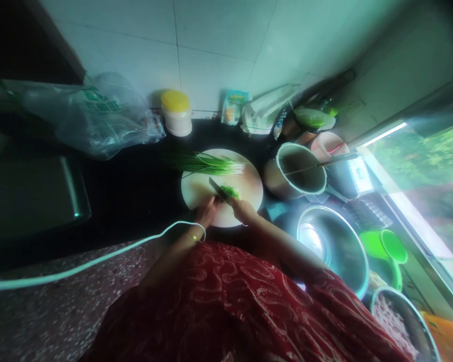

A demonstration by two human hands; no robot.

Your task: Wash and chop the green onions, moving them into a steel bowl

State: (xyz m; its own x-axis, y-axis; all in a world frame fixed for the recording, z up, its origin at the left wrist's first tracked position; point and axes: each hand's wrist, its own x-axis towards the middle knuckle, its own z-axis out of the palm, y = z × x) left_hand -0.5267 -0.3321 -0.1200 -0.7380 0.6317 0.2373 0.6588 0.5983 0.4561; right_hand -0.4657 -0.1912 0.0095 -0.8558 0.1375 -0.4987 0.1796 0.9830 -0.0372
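My right hand [243,211] is closed around the handle of a kitchen knife [216,186], its blade pointing up and left over a round white cutting board [194,190]. Close by on the left, my left hand [209,209] has its fingers drawn together near the blade; what they hold, if anything, is hidden. A small heap of finely chopped greens [231,191] lies just beyond the knife. Across the far part of the board rests a bunch of long green stalks [215,164] with pale ends to the right, looking like chives or thin scallions.
A white cable [136,245] runs from the left to my left wrist. Behind the board stand a yellow-lidded jar [177,114] and a small packet [234,107]. At the right are a deep pot [274,176], a metal basin [347,236] and a green dipper [377,244]. A plastic bag [109,120] lies back left.
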